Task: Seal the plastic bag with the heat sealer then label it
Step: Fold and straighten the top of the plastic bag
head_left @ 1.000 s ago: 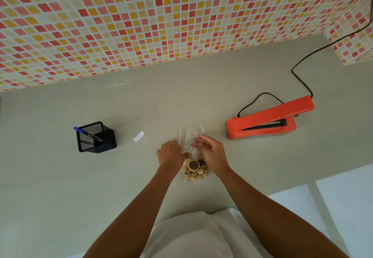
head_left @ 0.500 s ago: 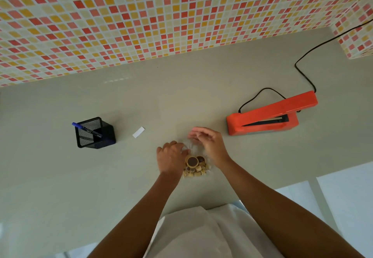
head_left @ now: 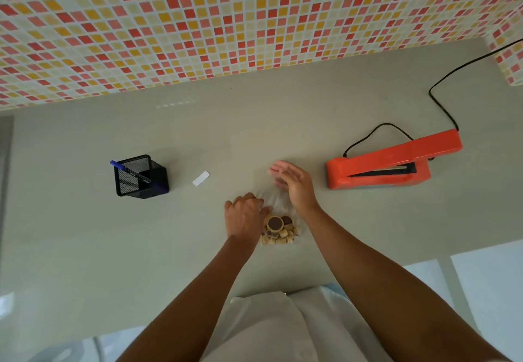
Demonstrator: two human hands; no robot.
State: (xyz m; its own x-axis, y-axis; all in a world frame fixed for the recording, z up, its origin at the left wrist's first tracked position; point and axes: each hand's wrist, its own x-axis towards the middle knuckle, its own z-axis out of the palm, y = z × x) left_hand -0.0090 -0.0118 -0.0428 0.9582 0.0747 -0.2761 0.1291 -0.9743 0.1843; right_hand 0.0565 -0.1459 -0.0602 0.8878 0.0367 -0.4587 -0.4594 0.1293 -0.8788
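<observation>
A clear plastic bag lies flat on the grey table, with small cork-coloured pieces bunched at its near end. My left hand rests on the bag's left edge with curled fingers, thumb beside the pieces. My right hand lies flat and blurred over the bag's far, empty part, fingers stretched out. The orange heat sealer sits to the right, its arm raised. A small white label lies to the left of the bag.
A black mesh pen holder with a blue pen stands at the left. The sealer's black cord runs off to the back right. A tiled wall borders the far side; the table's near edge is on the right.
My right hand has slid away from me along the bag, its fingers opening out flat. My left hand stays at the bag's left edge.
</observation>
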